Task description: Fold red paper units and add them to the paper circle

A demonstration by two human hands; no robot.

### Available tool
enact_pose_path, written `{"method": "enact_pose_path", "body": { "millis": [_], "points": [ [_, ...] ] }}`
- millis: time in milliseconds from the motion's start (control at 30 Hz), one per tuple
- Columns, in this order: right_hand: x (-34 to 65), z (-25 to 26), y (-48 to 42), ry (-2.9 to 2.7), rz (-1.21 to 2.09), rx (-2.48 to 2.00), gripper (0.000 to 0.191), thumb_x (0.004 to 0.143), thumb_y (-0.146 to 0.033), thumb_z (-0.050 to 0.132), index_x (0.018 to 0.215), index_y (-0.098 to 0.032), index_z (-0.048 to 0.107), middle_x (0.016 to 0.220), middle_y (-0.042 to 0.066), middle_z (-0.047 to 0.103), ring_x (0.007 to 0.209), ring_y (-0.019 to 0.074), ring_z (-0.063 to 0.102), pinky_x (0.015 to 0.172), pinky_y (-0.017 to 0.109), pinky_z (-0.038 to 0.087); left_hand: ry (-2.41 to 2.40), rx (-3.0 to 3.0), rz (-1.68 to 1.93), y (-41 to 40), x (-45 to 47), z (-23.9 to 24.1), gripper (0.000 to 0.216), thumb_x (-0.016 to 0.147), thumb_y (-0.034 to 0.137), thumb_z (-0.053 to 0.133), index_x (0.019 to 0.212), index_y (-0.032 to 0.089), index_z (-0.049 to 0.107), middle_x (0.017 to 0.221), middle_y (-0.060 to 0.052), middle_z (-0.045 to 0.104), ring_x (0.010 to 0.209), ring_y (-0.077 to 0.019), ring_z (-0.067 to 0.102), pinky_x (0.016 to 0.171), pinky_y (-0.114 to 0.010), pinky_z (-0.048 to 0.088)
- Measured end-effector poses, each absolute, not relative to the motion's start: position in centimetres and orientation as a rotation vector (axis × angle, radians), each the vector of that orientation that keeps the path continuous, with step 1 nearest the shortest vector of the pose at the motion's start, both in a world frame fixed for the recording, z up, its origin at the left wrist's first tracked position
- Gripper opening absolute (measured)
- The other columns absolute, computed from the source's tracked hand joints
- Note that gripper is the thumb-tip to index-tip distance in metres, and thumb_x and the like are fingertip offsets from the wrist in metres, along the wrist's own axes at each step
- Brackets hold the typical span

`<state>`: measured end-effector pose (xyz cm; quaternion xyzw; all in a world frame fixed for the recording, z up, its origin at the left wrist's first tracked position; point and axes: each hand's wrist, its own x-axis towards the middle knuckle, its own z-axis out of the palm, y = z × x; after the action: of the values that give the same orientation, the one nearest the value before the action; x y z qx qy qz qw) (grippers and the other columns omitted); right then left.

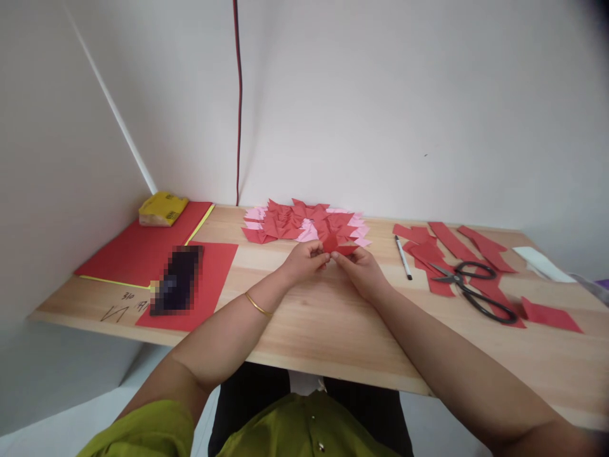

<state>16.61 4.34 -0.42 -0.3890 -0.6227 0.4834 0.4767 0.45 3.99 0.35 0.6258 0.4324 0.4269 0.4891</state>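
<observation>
Both hands meet over the middle of the wooden table, pinching one small piece of folded red paper between them. My left hand, with a gold bangle at the wrist, closes on the paper's left side. My right hand grips its right side, thumb on top. Just behind the hands lies a pile of folded red and pink paper pieces with pointed ends. The exact folds of the held piece are partly covered by my fingers.
To the right lie black-handled scissors, a white pen, red paper strips and a pale paper piece. On the left are red sheets, a yellow packet and a blurred dark phone-like object. A wall stands behind.
</observation>
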Motion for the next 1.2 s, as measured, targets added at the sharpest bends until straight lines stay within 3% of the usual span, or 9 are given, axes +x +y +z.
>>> {"method": "enact_pose_path", "body": {
  "millis": [533,833,1200],
  "points": [
    [16.9,-0.6,4.4,-1.543,1.195,-0.991,0.023,0.077,-0.044,0.063,0.078,-0.021,0.059,0.078,0.001,0.064,0.074,0.0162,0.057,0.074,0.030,0.045,1.032,1.607,0.941,4.2,0.2,0.1,0.022,0.076,0.035,0.059,0.075,0.013,0.057,0.059,0.003,0.053,0.056,-0.0099,0.049,0.056,-0.023,0.037],
    [16.8,-0.3,4.3,-1.552,1.204,-0.950,0.022,0.079,-0.044,0.060,0.075,-0.022,0.058,0.076,0.001,0.061,0.074,0.0165,0.056,0.076,0.031,0.044,1.097,1.677,0.835,3.7,0.0,1.1,0.033,0.078,0.041,0.057,0.059,0.016,0.047,0.048,0.005,0.049,0.044,-0.0075,0.042,0.048,-0.021,0.033],
    [17.1,-1.3,5.1,-1.489,1.180,-0.991,0.027,0.080,-0.044,0.060,0.069,-0.019,0.057,0.063,-0.002,0.049,0.059,0.0116,0.043,0.060,0.025,0.037,1.008,1.679,0.860,3.8,0.2,0.8,0.025,0.078,0.034,0.056,0.063,0.015,0.052,0.056,0.002,0.056,0.051,-0.0088,0.050,0.054,-0.022,0.038]
  ]
}}
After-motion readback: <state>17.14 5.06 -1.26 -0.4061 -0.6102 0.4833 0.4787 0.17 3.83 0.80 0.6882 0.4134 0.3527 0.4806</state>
